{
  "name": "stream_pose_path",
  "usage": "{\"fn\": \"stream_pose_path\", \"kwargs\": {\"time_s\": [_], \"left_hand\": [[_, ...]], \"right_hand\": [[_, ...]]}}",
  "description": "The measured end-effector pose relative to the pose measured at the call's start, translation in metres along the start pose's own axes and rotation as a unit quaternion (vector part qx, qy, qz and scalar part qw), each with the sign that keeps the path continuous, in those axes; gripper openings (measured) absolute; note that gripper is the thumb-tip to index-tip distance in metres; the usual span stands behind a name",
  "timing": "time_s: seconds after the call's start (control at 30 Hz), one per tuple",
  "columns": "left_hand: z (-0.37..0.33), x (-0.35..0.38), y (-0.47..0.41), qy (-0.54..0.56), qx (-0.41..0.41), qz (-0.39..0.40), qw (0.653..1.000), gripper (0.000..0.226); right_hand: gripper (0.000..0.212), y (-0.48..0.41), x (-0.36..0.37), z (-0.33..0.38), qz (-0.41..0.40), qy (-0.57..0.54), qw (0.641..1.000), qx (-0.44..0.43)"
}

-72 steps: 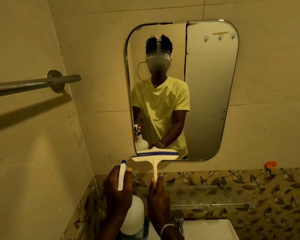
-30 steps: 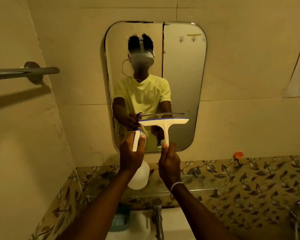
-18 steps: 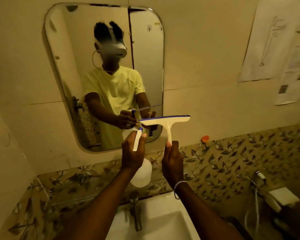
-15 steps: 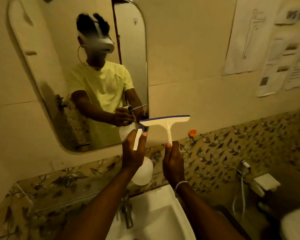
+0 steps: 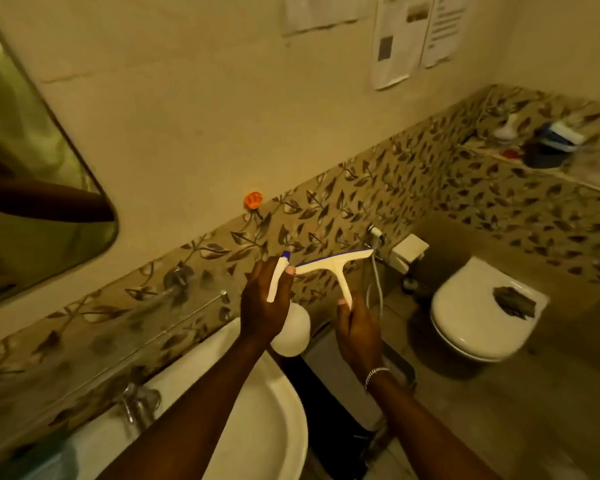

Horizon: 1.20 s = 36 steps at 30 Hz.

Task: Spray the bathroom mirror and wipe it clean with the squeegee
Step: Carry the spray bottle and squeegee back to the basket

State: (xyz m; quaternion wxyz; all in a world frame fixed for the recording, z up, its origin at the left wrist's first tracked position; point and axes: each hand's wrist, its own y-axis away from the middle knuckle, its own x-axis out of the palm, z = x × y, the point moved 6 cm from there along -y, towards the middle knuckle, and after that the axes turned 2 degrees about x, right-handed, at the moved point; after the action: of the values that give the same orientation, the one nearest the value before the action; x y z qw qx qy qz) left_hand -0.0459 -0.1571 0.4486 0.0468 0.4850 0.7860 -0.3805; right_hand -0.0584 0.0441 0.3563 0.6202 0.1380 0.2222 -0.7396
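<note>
1. A small bathroom in dim yellow light: plain wall above, a band of leaf-patterned tile (image 5: 343, 202) below it, and a toilet (image 5: 478, 313) off to the right.
2. At the far left edge hangs the mirror (image 5: 32, 188), only its lower right corner in view, above a glass shelf (image 5: 118, 327) and the washbasin (image 5: 257, 427).
3. The left hand (image 5: 262, 306) is wrapped around the neck of a white spray bottle (image 5: 290, 329), fingers closed about it and the trigger pointing down; its nozzle aims at the tiled wall, not at the glass.
4. Just beside it, the right hand (image 5: 357, 332) pinches the bottom of the squeegee (image 5: 336, 268) handle, blade uppermost and roughly level, out over the gap between basin rim and toilet.
5. The step in hand looks like spraying, which I judge not yet begun. To do it well, turn back left until the whole mirror is square ahead, then aim the nozzle at the top of the glass.
6. Keep the squeegee clear of the mist while spraying, then draw it in overlapping passes from the top edge down.
</note>
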Motion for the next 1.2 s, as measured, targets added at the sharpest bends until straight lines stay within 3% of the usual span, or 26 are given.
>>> {"fn": "stream_pose_path", "kwargs": {"time_s": [0.1, 0.2, 0.43, 0.77, 0.97, 1.2], "left_hand": [[0.018, 0.052, 0.02, -0.003, -0.034, 0.044, 0.998, 0.058], [0.043, 0.099, 0.045, 0.004, -0.079, 0.078, 0.994, 0.069], [0.127, 0.204, 0.118, -0.018, -0.194, 0.161, 0.967, 0.088], [0.195, 0.299, 0.185, -0.047, -0.216, 0.199, 0.955, 0.048], [0.213, 0.316, 0.22, -0.042, -0.242, 0.226, 0.943, 0.03], [0.205, 0.326, 0.235, -0.078, -0.261, 0.253, 0.928, 0.029]], "right_hand": [[0.011, 0.003, -0.007, -0.056, 0.018, 0.035, 0.998, 0.048], [0.025, 0.008, -0.01, -0.103, 0.027, 0.064, 0.995, 0.069], [0.035, 0.009, 0.02, -0.245, 0.158, 0.171, 0.958, 0.167], [0.036, 0.012, 0.069, -0.364, 0.253, 0.243, 0.924, 0.154], [0.043, 0.019, 0.081, -0.388, 0.259, 0.25, 0.92, 0.155], [0.042, 0.029, 0.087, -0.392, 0.256, 0.247, 0.915, 0.189]]}}
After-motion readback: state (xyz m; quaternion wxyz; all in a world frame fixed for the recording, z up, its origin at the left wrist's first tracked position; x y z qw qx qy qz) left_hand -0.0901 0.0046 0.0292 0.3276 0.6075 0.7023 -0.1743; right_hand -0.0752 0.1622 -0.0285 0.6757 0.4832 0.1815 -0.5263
